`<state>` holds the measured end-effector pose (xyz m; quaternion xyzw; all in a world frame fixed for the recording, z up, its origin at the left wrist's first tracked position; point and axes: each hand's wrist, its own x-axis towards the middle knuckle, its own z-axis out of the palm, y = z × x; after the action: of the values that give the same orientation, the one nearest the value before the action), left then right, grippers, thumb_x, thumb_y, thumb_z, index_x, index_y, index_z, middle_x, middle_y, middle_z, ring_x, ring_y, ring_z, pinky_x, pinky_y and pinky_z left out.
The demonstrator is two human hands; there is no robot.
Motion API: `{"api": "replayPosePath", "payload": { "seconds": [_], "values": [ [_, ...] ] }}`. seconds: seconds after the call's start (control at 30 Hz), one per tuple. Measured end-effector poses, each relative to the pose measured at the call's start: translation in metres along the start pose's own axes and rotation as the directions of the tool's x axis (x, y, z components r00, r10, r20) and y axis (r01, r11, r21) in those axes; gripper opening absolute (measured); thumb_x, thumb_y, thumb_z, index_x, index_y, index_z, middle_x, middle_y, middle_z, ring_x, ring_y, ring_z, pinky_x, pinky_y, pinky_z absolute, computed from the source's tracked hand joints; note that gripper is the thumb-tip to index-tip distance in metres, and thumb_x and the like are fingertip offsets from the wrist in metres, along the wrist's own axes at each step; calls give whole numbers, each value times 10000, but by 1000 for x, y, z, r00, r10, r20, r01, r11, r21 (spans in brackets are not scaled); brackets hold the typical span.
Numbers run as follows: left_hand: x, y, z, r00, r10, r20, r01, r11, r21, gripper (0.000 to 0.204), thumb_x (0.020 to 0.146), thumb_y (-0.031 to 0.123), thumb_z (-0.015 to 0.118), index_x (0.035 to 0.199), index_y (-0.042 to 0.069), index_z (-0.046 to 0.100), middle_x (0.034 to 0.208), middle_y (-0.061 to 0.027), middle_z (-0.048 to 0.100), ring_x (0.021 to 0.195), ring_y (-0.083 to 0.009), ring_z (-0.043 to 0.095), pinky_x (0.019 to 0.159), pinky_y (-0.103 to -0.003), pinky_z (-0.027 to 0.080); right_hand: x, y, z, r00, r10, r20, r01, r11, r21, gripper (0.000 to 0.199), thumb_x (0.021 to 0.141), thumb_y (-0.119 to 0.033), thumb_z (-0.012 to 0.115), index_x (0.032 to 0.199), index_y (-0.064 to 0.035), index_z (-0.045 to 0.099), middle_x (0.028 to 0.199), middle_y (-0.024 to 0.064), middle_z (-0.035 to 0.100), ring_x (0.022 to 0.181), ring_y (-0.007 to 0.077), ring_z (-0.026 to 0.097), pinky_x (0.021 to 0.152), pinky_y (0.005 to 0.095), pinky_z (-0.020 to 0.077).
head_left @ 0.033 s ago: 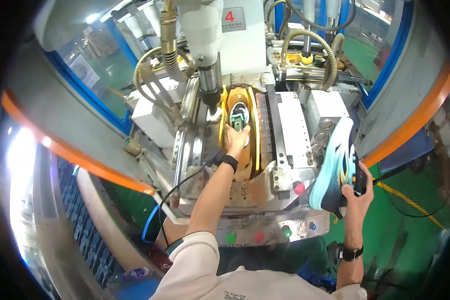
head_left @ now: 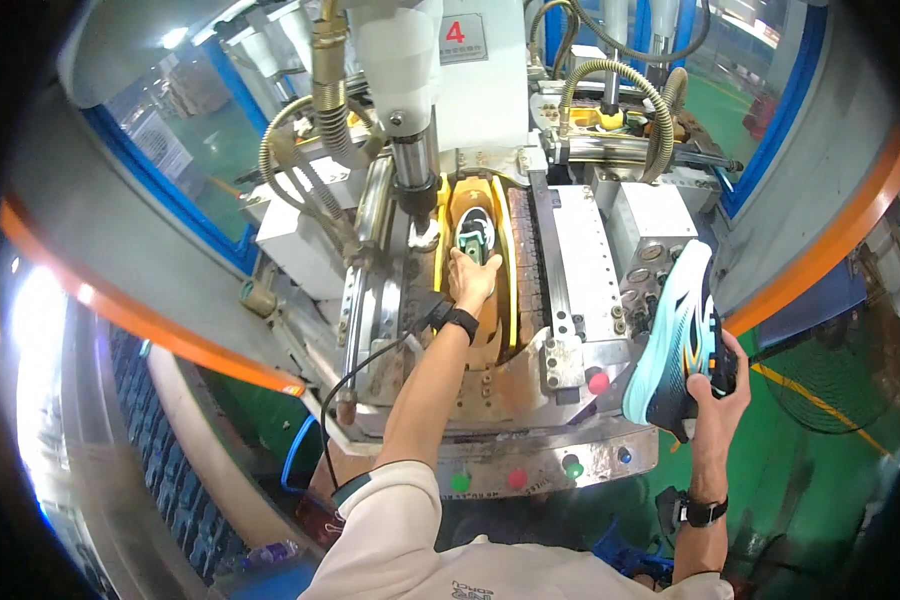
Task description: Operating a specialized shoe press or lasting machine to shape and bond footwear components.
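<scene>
My left hand point(head_left: 473, 281) reaches into the machine's yellow-lined cradle point(head_left: 507, 260) and grips the heel end of a white and green shoe point(head_left: 476, 236) lying in it. A black band sits on that wrist, and a black cable runs beside the forearm. My right hand point(head_left: 719, 386) is off to the machine's right side, holding a light blue shoe point(head_left: 673, 335) with a dark upper and orange marks, sole turned toward the machine. A watch is on the right wrist.
A vertical press ram point(head_left: 415, 170) hangs just left of the cradle, with hoses above. The front panel carries green point(head_left: 460, 481), red point(head_left: 516, 477), green and blue buttons; a red knob point(head_left: 598, 381) sits above them. An orange rail point(head_left: 170, 335) curves around; a fan point(head_left: 835, 385) stands on the green floor at right.
</scene>
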<state>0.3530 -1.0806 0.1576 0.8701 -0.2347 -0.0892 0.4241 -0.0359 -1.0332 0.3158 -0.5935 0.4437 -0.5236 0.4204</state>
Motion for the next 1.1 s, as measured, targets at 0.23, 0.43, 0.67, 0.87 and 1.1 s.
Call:
{"api": "replayPosePath", "payload": {
  "seconds": [0.23,0.43,0.67,0.87,1.1],
  "values": [
    [6,-1,-26,936,-233,262,318,880,-353,358,739,133,765,1038,-14,634,992,-156,700,879,-301,689,769,-396,555,75,10,54,996,-71,57,82,976,-201,566,694,-97,699,1227,33,559,1089,109,623,968,162,600,887,287,482],
    [-121,-17,-142,741,-76,668,656,296,-694,248,860,80,699,1089,10,635,1022,-88,688,884,-225,681,795,-354,567,187,38,208,902,103,419,208,746,-632,570,665,-255,776,1133,37,634,993,213,688,898,288,687,804,346,536],
    [-254,-73,-310,816,-326,478,575,362,-734,478,785,15,714,1231,-43,550,1090,-95,652,949,-184,654,838,-300,535,122,85,387,824,208,527,329,581,-744,376,784,-216,666,1044,54,634,1059,241,684,1012,370,672,852,413,549],
    [-353,-124,-367,818,-575,31,291,367,-884,472,799,37,695,1246,3,548,1101,-68,639,983,-191,640,842,-340,539,95,139,426,895,51,444,359,511,-781,575,817,-186,632,1273,85,409,950,221,693,852,352,707,741,452,573],
    [-445,-131,-337,631,-765,-132,158,293,-943,424,857,63,674,1251,-39,555,1156,-96,639,1020,-202,638,897,-327,518,-73,69,304,577,-516,633,642,766,40,217,828,16,578,1040,8,620,935,192,644,909,369,633,815,426,500]
  ]
}}
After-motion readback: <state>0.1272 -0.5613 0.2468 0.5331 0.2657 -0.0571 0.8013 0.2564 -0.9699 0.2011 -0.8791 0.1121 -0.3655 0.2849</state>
